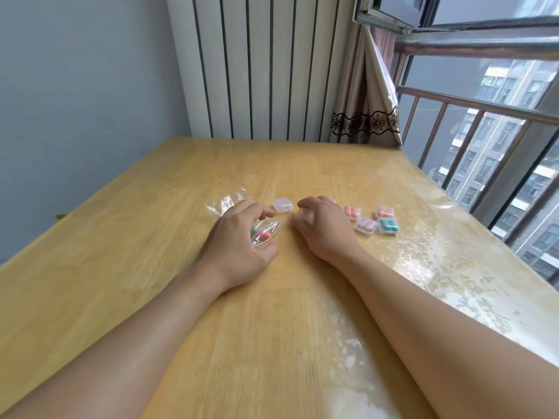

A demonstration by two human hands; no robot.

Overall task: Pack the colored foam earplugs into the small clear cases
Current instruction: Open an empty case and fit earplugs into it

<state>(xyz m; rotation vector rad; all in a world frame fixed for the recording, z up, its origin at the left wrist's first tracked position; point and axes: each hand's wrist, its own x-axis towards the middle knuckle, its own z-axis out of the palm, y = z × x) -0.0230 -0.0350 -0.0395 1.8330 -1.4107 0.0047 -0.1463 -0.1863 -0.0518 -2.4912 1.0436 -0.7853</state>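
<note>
My left hand [242,237] grips a small clear plastic bag [266,234] with pink and green foam earplugs inside. My right hand [320,225] rests curled on the table; something small and clear shows under its fingertips, but I cannot tell if it is held. An empty clear case [283,204] lies closed just beyond, between the hands. To the right sit several filled cases: an orange one [352,212], another orange one [385,212], a pale lilac one [366,225] and a teal one [388,226].
A second, empty plastic bag [225,204] lies behind my left hand. The wooden table [272,328] has a glossy cover. A radiator [263,68] and curtain [366,116] stand at the far edge; a railed window [484,131] runs along the right.
</note>
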